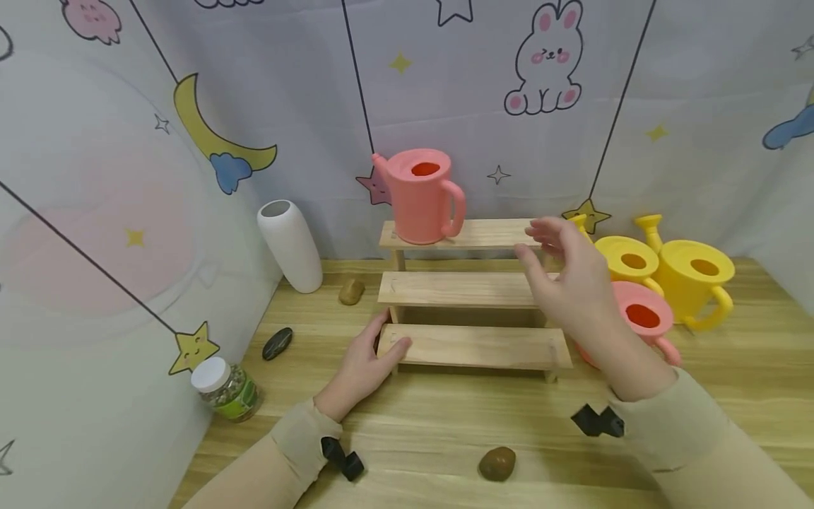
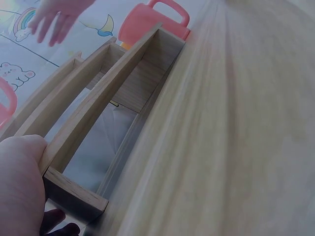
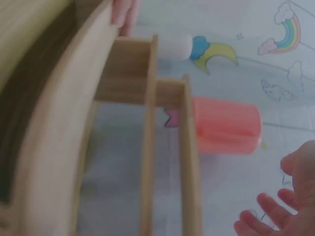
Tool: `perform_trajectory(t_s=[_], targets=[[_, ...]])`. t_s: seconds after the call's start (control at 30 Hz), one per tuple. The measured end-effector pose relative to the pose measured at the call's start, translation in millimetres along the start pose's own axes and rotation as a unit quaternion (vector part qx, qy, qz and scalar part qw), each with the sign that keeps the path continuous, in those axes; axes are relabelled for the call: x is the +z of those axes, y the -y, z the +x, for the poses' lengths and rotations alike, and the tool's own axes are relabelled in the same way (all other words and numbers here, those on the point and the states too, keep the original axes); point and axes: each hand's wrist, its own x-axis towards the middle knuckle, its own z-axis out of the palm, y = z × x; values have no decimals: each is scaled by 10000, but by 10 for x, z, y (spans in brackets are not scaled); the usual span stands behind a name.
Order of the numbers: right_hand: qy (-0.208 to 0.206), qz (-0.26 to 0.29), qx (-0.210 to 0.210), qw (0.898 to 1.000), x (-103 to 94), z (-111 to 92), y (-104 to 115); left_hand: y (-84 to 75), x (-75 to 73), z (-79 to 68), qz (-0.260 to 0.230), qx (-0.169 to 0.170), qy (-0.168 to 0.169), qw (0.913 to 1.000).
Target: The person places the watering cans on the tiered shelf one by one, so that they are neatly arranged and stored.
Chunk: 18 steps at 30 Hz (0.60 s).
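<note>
A three-step wooden stand (image 1: 473, 346) stands on the table. My left hand (image 1: 364, 360) grips the left end of its lowest step, thumb on top; in the left wrist view the fingers curl below the end board (image 2: 76, 194). My right hand (image 1: 569, 276) is raised over the stand's right side, fingers apart and slightly bent, holding nothing; the right wrist view shows its spread fingers (image 3: 270, 211). On the top step, towards the left, a pink watering can (image 1: 420, 198) stands upright with its handle to the right.
Right of the stand are two yellow watering cans (image 1: 693, 276) and another pink watering can (image 1: 642, 311), partly behind my right arm. To the left stand a white vase (image 1: 292, 247) and a lidded jar (image 1: 225, 389). A dark stone (image 1: 277, 343) and brown stones (image 1: 497, 464) lie around.
</note>
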Motion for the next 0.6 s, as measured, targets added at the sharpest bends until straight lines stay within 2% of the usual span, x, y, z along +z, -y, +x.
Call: perform_trajectory(t_s=[0.27,0.37,0.5,0.6], targets=[[-660,-860,-70,9941,-305,-449,-492,-3,-3,8,44,72,-16,10000],[-834,-998,-40,9915,-431,-551,-658,-5,0,7,24,60,-26,10000],[-862,-1071,223,9902,-577,-673,-843,1,2,5,37,17,-42,10000],[-1038,-989,205,9895,-636,-751,-964,10,2,5,51,13,-46,10000]])
